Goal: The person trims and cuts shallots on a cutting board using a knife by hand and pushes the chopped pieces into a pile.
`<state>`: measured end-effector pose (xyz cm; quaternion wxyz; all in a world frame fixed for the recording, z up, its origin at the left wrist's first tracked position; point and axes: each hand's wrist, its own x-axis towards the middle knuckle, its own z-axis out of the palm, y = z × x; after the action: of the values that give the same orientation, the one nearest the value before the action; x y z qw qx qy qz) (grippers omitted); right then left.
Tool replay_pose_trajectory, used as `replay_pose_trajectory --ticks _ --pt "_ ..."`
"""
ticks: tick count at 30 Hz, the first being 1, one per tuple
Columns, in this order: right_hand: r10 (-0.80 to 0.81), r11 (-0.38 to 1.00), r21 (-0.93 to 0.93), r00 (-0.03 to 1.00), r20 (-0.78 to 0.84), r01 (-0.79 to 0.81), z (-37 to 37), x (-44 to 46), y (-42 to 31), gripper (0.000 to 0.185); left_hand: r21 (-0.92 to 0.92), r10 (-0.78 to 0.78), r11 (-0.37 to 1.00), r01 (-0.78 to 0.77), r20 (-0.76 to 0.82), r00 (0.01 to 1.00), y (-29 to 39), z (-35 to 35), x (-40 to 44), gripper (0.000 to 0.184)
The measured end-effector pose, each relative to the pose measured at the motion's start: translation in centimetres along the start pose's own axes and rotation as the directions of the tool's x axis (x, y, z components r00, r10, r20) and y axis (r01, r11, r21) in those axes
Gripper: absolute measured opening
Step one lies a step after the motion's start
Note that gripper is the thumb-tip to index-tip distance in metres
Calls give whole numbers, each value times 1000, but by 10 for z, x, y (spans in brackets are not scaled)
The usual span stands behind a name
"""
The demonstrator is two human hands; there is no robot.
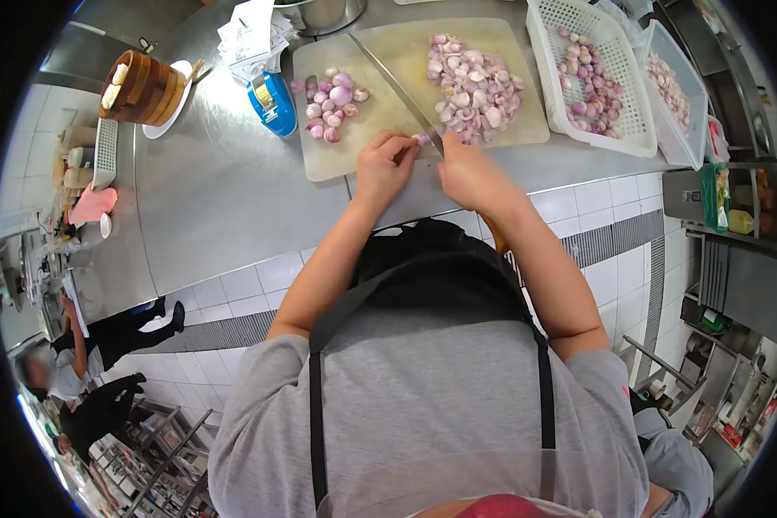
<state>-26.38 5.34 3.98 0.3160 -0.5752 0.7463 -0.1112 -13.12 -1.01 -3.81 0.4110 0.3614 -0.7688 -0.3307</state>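
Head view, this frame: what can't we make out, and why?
All in the head view:
- Knife: its gripped part is hidden by the right hand.
- Shallot piece by the knife: partly hidden by the left hand.
- Metal pot: cut off by the top edge.
- Paper slips: writing too small to read.

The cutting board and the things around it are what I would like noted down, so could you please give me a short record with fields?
Surface: cutting board on a metal counter
Left hand: holds a small onion beside the blade
Right hand: grips the knife
Board, left part: loose group of small purple onions
Board, right part: heap of cut onions
Right of board: white perforated basket with more onions
Left of board: blue tape dispenser
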Motion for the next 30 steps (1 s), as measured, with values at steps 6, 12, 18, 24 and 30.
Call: replay_pose_trajectory --ticks 6,12,18,24,30 --pt "-24 1000 -16 1000 12 24 16 6 7 32 -13 85 996 -85 -40 996 -5 1 0 6" --pt "-45 999 -9 998 -46 45 21 8 8 31 -32 71 997 -71 -21 997 -6 1 4 6" --pt "-20 1000 -2 1000 6 20 14 1 0 28 -21 100 995 -100 -29 995 -13 2 -1 6" --pt "68 998 5 996 63 -69 4 -1 -8 27 -27 102 994 -102 2 995 -16 0 0 6" --pt "-45 999 -23 997 -59 44 17 4 0 26 -66 64 996 -64 -2 998 -11 -1 1 6"
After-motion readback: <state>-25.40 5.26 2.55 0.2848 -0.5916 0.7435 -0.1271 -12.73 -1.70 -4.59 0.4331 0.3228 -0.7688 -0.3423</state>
